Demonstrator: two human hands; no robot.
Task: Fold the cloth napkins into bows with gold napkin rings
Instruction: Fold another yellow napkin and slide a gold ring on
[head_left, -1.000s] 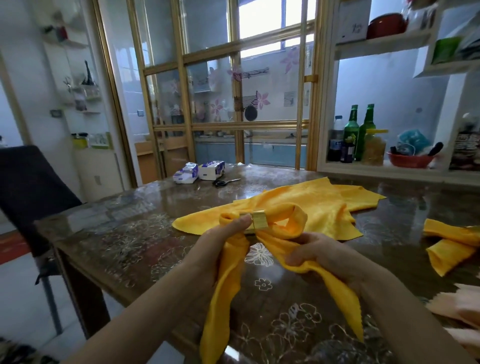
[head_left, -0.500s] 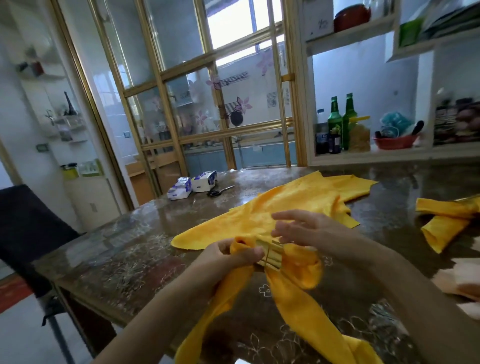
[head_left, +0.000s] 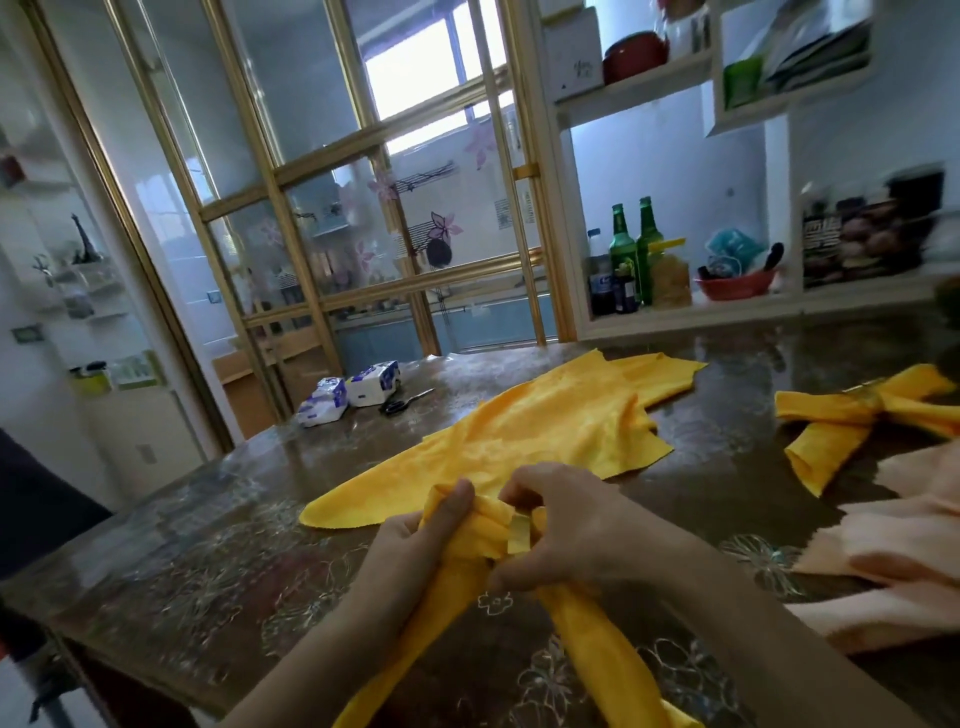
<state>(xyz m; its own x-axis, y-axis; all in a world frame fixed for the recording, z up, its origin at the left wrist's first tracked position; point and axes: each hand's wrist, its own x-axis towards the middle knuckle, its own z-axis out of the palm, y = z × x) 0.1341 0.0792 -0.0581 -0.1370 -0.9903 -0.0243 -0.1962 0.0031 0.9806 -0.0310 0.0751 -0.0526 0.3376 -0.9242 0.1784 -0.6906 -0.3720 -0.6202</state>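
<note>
**Yellow cloth napkins: three counted.**
- The held napkin (head_left: 480, 525) is gathered into folds above the near part of the table (head_left: 208, 545). Its two tails trail down toward the viewer.
- The flat napkin (head_left: 545, 431) is spread on the table just beyond the hands.
- The finished bow (head_left: 872, 410) is laid at the right, well apart from the hands.

**Gold napkin ring (head_left: 519, 535): one counted.** It is seen on the gathered folds, between the two hands.

**Hands: two counted.**
- The left hand (head_left: 415, 540) is curled round the bunched cloth, and its thumb is laid along the folds.
- The right hand (head_left: 571, 525) is closed with bent fingers, and the cloth is pinched just beside the ring. Whether the ring itself is gripped cannot be told.

**Other items.**
- Peach cloth (head_left: 909, 519) is piled at the right edge of the table. Its number cannot be told.
- Two tissue packs (head_left: 324, 405) and one pair of scissors (head_left: 408, 402) are placed at the far left of the table.
- Two green bottles (head_left: 622, 249) and one red bowl (head_left: 735, 286) are kept on the shelf behind.
</note>
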